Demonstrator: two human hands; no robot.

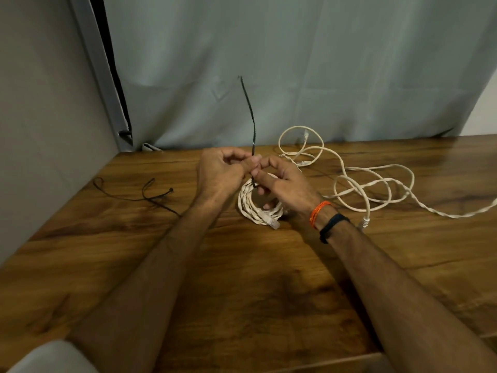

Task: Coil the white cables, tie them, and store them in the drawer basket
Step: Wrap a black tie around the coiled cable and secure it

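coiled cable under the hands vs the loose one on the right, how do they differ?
The coiled white cable is wound in a tight ring; the loose white cable sprawls in open loops. The coiled one has a black zip tie through it, pinched by the left hand and right hand; the loose one lies untouched. Both are white with plug ends.

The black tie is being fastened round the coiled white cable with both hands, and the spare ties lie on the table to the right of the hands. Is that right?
Not quite. The head view shows the spare ties lying to the left of the hands, not the right. The rest holds: the left hand and right hand fasten the black tie round the coiled white cable.
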